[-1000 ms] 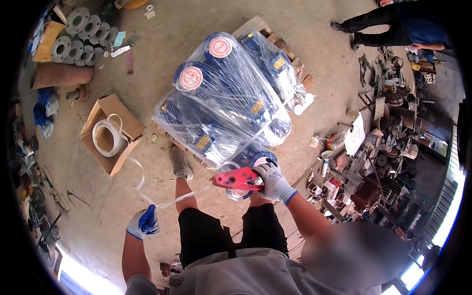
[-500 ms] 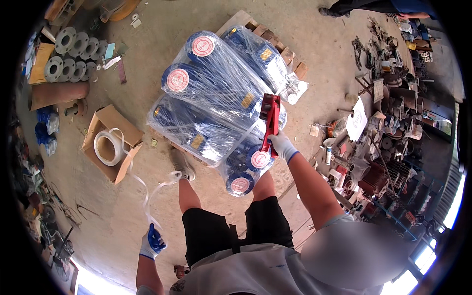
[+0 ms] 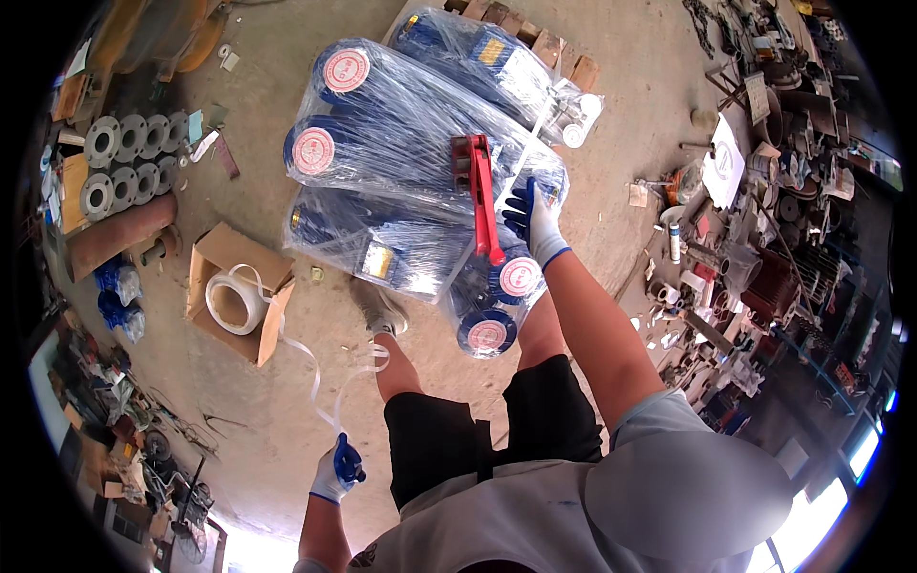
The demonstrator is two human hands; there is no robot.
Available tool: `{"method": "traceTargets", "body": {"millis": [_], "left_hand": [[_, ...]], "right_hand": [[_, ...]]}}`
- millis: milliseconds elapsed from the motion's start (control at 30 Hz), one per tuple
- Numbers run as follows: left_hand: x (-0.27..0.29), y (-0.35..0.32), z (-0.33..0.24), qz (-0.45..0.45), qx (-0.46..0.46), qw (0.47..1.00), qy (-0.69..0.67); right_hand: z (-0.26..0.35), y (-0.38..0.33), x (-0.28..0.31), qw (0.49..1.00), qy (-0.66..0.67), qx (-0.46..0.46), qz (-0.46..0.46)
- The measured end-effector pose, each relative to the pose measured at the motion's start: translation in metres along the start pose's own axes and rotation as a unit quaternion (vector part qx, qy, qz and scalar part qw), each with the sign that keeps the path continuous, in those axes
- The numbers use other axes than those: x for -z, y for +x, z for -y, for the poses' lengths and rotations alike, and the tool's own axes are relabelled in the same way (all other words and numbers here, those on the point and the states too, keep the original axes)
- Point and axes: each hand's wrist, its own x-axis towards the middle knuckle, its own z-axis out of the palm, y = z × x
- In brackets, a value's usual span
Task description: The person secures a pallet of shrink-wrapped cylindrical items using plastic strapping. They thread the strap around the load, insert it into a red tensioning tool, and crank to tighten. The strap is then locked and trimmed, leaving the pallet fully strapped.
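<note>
My left hand (image 3: 338, 471), in a white glove with a blue palm, is closed around a white plastic strap (image 3: 313, 368), low on the left. From there the strap runs up to a coil (image 3: 234, 304) in a cardboard box. A red strapping tool (image 3: 483, 201) with a long lever lies on the bundle of blue cylindrical parts (image 3: 401, 153), which is wrapped in clear film. My gloved right hand (image 3: 537, 224) is just right of the tool, fingers spread and holding nothing. Another stretch of white strap (image 3: 535, 143) crosses the bundle by that hand.
Under the bundle shows a wooden pallet (image 3: 581, 72). Grey flanges (image 3: 129, 138) and a rusty pipe (image 3: 119, 237) lie at the far left. Piled metal parts and scrap (image 3: 774, 277) line the right side. My feet stand close to the bundle's near edge.
My right hand has let go of the red strapping tool, which now rests on the wrapped bundle. My left hand keeps its hold on the strap. The whole view has shifted slightly.
</note>
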Motion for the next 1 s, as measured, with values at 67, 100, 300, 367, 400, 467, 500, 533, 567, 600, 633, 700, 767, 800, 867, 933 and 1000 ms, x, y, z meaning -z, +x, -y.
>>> {"method": "traceTargets", "body": {"millis": [67, 100, 300, 367, 400, 467, 500, 533, 567, 600, 633, 700, 767, 800, 867, 933, 1000], "left_hand": [[-0.004, 0.009, -0.003, -0.016, -0.011, 0.999, 0.031], [-0.009, 0.013, -0.007, -0.037, -0.003, 0.997, 0.066], [-0.021, -0.024, -0.001, -0.151, -0.005, 0.968, 0.201], [-0.03, -0.029, 0.003, -0.142, -0.007, 0.965, 0.22], [-0.027, -0.027, 0.012, -0.144, -0.013, 0.969, 0.198], [-0.035, -0.027, 0.018, -0.136, -0.022, 0.976, 0.166], [-0.038, -0.032, 0.024, -0.135, -0.023, 0.979, 0.15], [-0.038, -0.041, 0.034, -0.142, -0.036, 0.98, 0.134], [-0.031, -0.047, 0.045, -0.15, -0.048, 0.98, 0.124], [-0.026, -0.047, 0.055, -0.148, -0.064, 0.98, 0.118], [-0.023, -0.041, 0.063, -0.141, -0.081, 0.98, 0.114], [-0.01, -0.036, 0.089, -0.177, -0.086, 0.977, 0.082], [0.011, -0.035, 0.128, -0.219, -0.087, 0.968, 0.084], [0.018, -0.025, 0.13, -0.232, -0.075, 0.965, 0.097], [0.035, 0.018, 0.131, -0.267, -0.155, 0.928, 0.209], [0.064, 0.043, 0.132, -0.322, -0.183, 0.889, 0.27], [0.092, 0.058, 0.121, -0.318, -0.191, 0.91, 0.184]], "right_hand": [[-0.004, 0.039, 0.034, 0.992, 0.06, -0.1, -0.041], [-0.009, 0.055, 0.046, 0.987, 0.07, -0.138, -0.043], [-0.013, 0.088, 0.016, 0.976, 0.091, -0.189, 0.054], [-0.02, 0.101, 0.036, 0.982, 0.033, -0.184, 0.034], [-0.026, 0.105, 0.042, 0.983, 0.023, -0.18, 0.003], [-0.028, 0.11, 0.047, 0.987, 0.027, -0.152, -0.031], [-0.03, 0.107, 0.045, 0.989, 0.038, -0.137, -0.035], [-0.035, 0.097, 0.034, 0.991, 0.029, -0.12, -0.054], [-0.036, 0.087, 0.022, 0.992, 0.02, -0.1, -0.074], [-0.028, 0.08, 0.021, 0.992, 0.051, -0.101, -0.053], [-0.012, 0.075, 0.022, 0.991, 0.083, -0.097, -0.036], [0.006, 0.046, 0.005, 0.988, 0.135, 0.004, -0.076], [0.011, -0.009, -0.017, 0.998, 0.007, -0.017, -0.067], [0.026, -0.028, -0.01, 0.992, -0.117, 0.024, -0.05], [0.06, -0.061, 0.036, 0.938, -0.293, 0.179, 0.041], [0.064, -0.144, 0.061, 0.902, -0.398, 0.162, 0.045], [0.058, -0.251, 0.086, 0.896, -0.406, 0.17, 0.061]]}}
